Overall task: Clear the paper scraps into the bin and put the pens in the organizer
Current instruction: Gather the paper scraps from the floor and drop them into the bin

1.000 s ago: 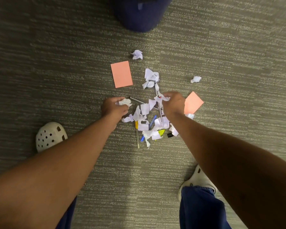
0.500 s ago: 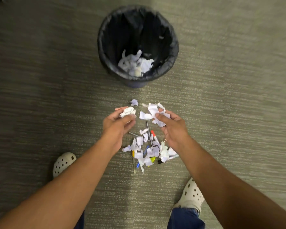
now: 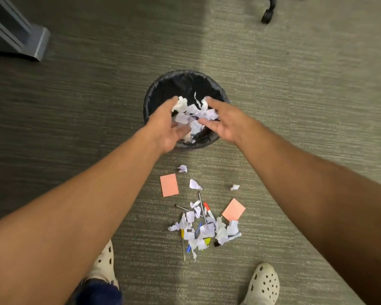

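Both hands, lifted from the pile, are now spreading over the bin [image 3: 154, 93]: left hand [image 3: 165, 126] and right hand [image 3: 223, 122] opening, releasing scraps [image 3: 191, 111]. Advisable: letting go over the centre. Pens [image 3: 201, 208] are lying near, amid the floor pile.

Bin [image 3: 154, 100] stands on open carpet [image 3: 295, 106], its mouth partly covered by the left hand [image 3: 165, 126] at 8 o'clock and the right hand [image 3: 224, 122] at 4 o'clock, with white scraps [image 3: 191, 113] between them. Approach to the rim is free from 12 o'clock. At 6 o'clock from the bin lies floor clutter: a scrap-and-pen pile [image 3: 202, 230], two pink notes [image 3: 169, 184] [image 3: 233, 209] and loose scraps [image 3: 235, 187]. Both forearms flank this pile; the lane between them is open. Shoes [image 3: 264, 282] bound it at 6 o'clock. Distant obstacles: a grey furniture base [image 3: 31, 40] at 10 o'clock, a chair castor [image 3: 267, 17] at 1 o'clock.
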The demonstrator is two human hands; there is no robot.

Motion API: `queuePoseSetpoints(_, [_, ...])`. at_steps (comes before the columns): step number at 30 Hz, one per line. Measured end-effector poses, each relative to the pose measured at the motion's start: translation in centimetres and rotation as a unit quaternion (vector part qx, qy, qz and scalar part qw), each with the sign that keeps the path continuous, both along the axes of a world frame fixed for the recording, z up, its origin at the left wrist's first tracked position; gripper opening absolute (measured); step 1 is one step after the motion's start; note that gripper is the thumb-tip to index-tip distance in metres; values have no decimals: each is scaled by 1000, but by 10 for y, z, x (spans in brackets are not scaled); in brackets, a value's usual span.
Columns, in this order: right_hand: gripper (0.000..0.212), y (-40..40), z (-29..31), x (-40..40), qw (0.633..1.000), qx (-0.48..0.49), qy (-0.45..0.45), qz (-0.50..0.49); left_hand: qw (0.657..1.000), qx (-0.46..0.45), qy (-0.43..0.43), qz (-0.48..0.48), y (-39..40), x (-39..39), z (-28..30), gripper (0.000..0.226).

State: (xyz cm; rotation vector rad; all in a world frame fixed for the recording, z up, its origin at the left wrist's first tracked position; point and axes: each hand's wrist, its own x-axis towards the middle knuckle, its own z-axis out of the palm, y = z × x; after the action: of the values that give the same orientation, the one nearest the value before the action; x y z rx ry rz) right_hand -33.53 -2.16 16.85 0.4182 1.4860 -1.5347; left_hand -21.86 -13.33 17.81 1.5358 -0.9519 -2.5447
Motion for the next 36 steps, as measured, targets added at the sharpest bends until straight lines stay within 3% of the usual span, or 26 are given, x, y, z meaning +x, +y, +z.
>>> queuePoseSetpoints(3, [58, -4, -9, -15, 999, 23, -19, 14, 999, 44, 19, 12, -7, -2, 0, 66])
queuePoseSetpoints(6, [59, 5, -19, -16, 999, 27, -30, 9, 999, 44, 13, 17, -5, 5, -5, 81])
queuePoseSetpoints(11, [23, 51, -46, 7, 998, 62, -8, -15, 999, -13, -18, -32, 13, 37, -34, 62])
queuePoseSetpoints(17, [10, 136, -124, 42, 984, 170, 58, 11, 973, -142, -101, -151, 46, 83, -108, 22])
queuePoseSetpoints(20, [5, 174, -182, 58, 967, 237, 83, 34, 923, -240, -140, -266, 66, 100, -162, 16])
queuePoseSetpoints(23, [5, 199, -233, 73, 917, 345, 156, 126, 814, -372, -170, -412, 79, 108, -215, 37])
queuePoseSetpoints(26, [19, 221, -277, 79, 856, 400, 221, 241, 728, -465, -159, -478, 83, 107, -263, 59])
queuePoseSetpoints(30, [53, 237, -320, 71, 801, 420, 298, 304, 668, -534, -127, -503, 81, 101, -313, 64])
queuePoseSetpoints(32, [61, 240, -338, 66, 779, 407, 334, 341, 647, -564, -110, -502, 80, 95, -329, 59])
queuePoseSetpoints(34, [58, 241, -351, 65, 761, 390, 357, 376, 637, -590, -102, -485, 79, 89, -340, 51])
queuePoseSetpoints(36, [39, 240, -360, 68, 745, 376, 385, 395, 618, -619, -103, -474, 77, 81, -349, 50])
